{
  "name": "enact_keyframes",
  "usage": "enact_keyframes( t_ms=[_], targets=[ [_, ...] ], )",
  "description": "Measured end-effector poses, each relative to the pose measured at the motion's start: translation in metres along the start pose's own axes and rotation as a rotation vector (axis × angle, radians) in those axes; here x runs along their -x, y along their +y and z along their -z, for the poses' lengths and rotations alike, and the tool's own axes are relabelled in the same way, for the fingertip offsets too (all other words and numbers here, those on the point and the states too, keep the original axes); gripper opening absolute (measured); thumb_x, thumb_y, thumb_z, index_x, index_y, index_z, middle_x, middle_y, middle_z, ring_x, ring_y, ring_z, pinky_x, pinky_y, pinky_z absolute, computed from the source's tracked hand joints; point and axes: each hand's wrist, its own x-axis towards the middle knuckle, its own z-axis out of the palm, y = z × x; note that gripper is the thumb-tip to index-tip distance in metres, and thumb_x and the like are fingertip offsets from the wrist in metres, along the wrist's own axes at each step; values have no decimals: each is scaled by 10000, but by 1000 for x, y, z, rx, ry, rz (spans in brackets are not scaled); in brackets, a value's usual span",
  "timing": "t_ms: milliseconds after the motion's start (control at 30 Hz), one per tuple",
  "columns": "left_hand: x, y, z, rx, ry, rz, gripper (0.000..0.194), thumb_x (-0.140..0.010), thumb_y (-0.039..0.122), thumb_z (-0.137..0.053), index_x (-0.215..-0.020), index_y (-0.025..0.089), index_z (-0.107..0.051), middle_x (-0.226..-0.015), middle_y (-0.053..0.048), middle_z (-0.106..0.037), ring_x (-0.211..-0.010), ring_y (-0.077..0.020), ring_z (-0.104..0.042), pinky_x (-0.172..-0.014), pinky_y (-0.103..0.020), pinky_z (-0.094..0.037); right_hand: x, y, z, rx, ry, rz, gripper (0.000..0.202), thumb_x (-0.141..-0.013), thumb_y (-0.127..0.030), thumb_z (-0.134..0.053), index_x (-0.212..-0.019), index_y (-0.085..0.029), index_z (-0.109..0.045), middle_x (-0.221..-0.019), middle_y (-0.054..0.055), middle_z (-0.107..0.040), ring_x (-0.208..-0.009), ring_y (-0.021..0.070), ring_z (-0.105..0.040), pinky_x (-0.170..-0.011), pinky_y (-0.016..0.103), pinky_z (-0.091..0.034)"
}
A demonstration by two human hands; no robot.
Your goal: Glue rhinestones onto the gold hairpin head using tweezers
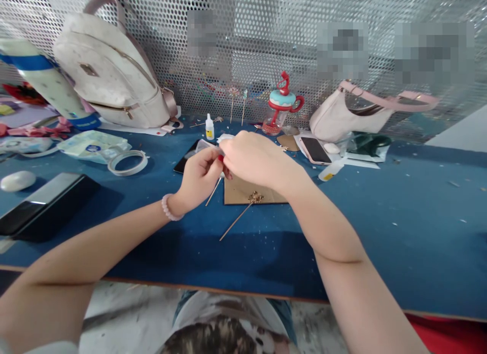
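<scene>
My left hand [200, 177], a beaded bracelet at its wrist, is closed in a pinch. Its fingertips meet those of my right hand [253, 156], which bends over from the other side with curled fingers. Whatever the fingers hold is too small or hidden between them. Just behind them is some clear plastic [205, 145], perhaps a small bag. Under my right hand lies a piece of cardboard [238, 191], partly covered by it. A gold hairpin-like stick [236, 221] with an ornate head [256, 197] rests against the cardboard's front edge. Another thin stick [213, 192] lies below my left hand.
Behind my hands stand a small glue bottle [209, 128] and a red-lidded cup [279, 110]. A tape roll [128, 164], a backpack [114, 70] and a black box [45, 204] are left. A phone [315, 150], another glue bottle [331, 170] and a handbag [350, 115] are right.
</scene>
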Motion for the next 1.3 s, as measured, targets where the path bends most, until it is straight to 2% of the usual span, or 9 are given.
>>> enact_keyframes(
  t_ms=[133, 300, 400, 500, 567, 733, 933, 1133, 1300],
  targets=[
    [5, 12, -2, 23, -100, 35, 252, -845, 154, -521, -599, 192, -562, -536, 27, -638, -490, -82, -593, -477, -189, -453, -5, 12, 2, 48, 89, -126, 332, -927, -63, -381, -1104, -54, -661, -934, 186, -671, -799, 241, -620, -682, 324, -332],
    [-1, 13, 0, 74, -64, 79, 294, -874, 182, -494, -581, 196, -518, -515, 20, -621, -464, -78, -609, -470, -187, -469, -1, 18, 5, 42, 217, -262, 429, -926, -54, -394, -1344, -64, -495, -929, 159, -678, -823, 261, -636, -719, 332, -376],
    [-6, 10, 2, 95, -15, 75, 289, -897, 204, -487, -609, 202, -508, -542, 15, -635, -478, -87, -615, -489, -206, -497, 1, 20, 5, -77, 254, -99, 356, -914, -50, -384, -1186, -110, -605, -992, 136, -693, -912, 251, -652, -767, 330, -407],
    [-7, 8, 4, 80, 26, 46, 270, -904, 196, -492, -640, 200, -547, -574, 17, -651, -506, -89, -608, -516, -218, -505, 0, 21, 1, -215, 194, 149, 343, -899, -29, -374, -952, -136, -696, -1386, 144, -592, -1219, 265, -586, -927, 340, -414],
    [-5, 7, 5, 51, 38, 19, 261, -891, 170, -492, -643, 198, -568, -584, 21, -648, -521, -89, -600, -524, -221, -495, -1, 21, -4, -240, 133, 171, 336, -901, -28, -390, -911, -126, -710, -1498, 154, -495, -1289, 266, -533, -984, 350, -387],
    [1, 13, 8, -25, -31, -84, 269, -874, 163, -517, -611, 195, -564, -562, 31, -644, -510, -93, -597, -500, -224, -451, -6, 14, -15, -275, -71, 182, 164, -867, -92, -539, -781, -139, -671, -1071, 104, -636, -843, 156, -563, -713, 293, -351],
    [3, 20, 10, -85, -81, -197, 306, -878, 132, -490, -582, 198, -528, -537, 32, -623, -504, -94, -601, -493, -221, -452, -11, 10, -25, -351, -93, 199, 144, -787, -47, -560, -702, -143, -626, -708, 12, -607, -646, 114, -460, -621, 281, -283],
    [4, 25, 12, -137, -136, -303, 270, -878, 119, -526, -626, 214, -533, -541, 37, -635, -495, -102, -620, -472, -217, -455, -21, 19, -36, -502, -284, 433, 202, -761, 56, -554, -733, -124, -641, -772, -3, -681, -703, 93, -580, -650, 231, -414],
    [7, 25, 11, -146, -182, -348, 264, -880, 113, -513, -640, 224, -520, -557, 31, -653, -484, -101, -615, -482, -214, -491, -19, 22, -35, -489, -389, 454, 147, -841, 9, -637, -775, -123, -631, -717, -48, -624, -677, 98, -597, -656, 234, -487]
  ],
)
